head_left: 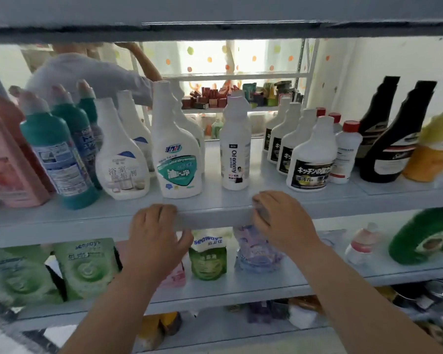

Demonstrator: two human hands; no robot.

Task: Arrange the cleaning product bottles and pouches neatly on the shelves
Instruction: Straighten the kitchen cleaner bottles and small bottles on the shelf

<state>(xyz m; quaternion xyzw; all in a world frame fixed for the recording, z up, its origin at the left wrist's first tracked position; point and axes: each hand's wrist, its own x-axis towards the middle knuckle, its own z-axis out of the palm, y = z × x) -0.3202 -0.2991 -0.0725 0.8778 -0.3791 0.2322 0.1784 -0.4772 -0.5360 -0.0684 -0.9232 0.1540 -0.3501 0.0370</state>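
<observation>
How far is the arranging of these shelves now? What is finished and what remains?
The upper shelf looks done: its bottles stand in rows. In hand: the right hand holds the purple pouch by its top on the lower shelf; the left hand reaches by the pink pouch. Left: the green bottle at the right lies tilted.

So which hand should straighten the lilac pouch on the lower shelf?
Right. The right hand grips the top of the lilac pouch; the left hand is beyond the green pouch, in front of a pink pouch.
</observation>
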